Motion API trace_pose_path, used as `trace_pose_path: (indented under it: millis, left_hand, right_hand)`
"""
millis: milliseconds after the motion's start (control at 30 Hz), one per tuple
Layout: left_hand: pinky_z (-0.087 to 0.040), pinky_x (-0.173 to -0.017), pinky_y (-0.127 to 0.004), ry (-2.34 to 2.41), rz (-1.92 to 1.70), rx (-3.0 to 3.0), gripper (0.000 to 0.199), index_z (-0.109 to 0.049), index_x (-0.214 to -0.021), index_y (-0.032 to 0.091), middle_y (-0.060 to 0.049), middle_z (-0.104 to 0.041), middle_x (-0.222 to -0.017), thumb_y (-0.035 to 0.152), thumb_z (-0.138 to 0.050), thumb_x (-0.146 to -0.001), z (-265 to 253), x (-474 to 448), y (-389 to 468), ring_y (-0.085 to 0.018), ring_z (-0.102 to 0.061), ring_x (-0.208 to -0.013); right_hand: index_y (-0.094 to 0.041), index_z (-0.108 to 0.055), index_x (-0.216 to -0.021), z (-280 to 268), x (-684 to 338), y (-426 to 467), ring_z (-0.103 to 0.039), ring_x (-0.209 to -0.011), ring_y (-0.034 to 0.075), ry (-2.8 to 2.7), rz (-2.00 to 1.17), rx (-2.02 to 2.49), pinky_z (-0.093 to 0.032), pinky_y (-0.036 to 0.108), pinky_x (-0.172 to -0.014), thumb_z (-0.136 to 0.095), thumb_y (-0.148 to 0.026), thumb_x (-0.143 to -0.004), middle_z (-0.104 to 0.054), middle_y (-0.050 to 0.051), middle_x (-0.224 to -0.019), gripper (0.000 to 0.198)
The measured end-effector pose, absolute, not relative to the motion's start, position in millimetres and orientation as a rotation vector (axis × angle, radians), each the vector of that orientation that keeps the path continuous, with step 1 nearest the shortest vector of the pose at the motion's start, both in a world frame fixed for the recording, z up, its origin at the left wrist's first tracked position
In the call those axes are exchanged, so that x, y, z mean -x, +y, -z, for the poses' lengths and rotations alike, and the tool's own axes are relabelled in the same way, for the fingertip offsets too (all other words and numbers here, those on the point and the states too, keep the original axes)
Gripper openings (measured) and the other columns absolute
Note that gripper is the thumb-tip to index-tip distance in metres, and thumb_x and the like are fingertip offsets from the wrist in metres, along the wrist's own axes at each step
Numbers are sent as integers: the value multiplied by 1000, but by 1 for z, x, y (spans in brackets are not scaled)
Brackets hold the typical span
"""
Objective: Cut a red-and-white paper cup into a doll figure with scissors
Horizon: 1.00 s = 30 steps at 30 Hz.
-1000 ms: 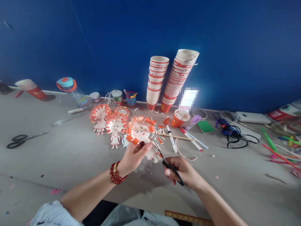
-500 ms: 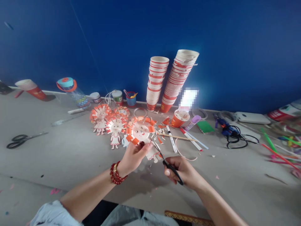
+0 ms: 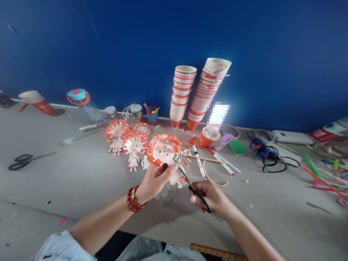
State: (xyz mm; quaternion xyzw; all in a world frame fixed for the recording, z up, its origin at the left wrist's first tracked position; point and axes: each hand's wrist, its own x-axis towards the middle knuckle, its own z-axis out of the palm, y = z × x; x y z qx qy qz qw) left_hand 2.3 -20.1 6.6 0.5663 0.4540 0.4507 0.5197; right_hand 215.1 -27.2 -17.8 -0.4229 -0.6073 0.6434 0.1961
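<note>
head: left hand point(image 3: 155, 182) holds doll point(image 3: 163, 152), right hand point(image 3: 212, 198) scissors point(image 3: 191, 188)

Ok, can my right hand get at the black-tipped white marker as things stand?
Probably not without putting down the scissors, which occupy the right hand. The black-tipped white marker lies just beyond it; a thin stick crosses it.

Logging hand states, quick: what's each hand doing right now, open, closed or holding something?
Left hand: closed, holding the orange-fringed paper doll.
Right hand: closed around the handles of the black-handled scissors.
</note>
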Motion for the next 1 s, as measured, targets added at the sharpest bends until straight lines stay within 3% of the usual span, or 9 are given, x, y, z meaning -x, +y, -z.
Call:
trace_pose_path:
  millis: [400,1000]
  left_hand:
    - [-21,-48,-23,1055,-1077,-1380,36,-32,-61,19,5,-24,-58,36,-49,-88,-12,-2,-17,-8,-22,-53]
    - [-20,-46,-23,1108,-1157,-1243,34,-43,-60,17,6,-27,-55,39,-56,-83,-3,-3,-16,-8,-23,-50]
  right_hand:
    - [-17,-46,-55,16,-215,-26,-37,-39,7,-1716,-1761,1264,-25,18,-38,-74,-55,-63,-45,-6,-42,48]
    - [-18,-46,-56,18,-215,-25,-41,-38,8,-1723,-1738,1280,-27,19,-38,-67,-63,-66,-48,-4,-43,51]
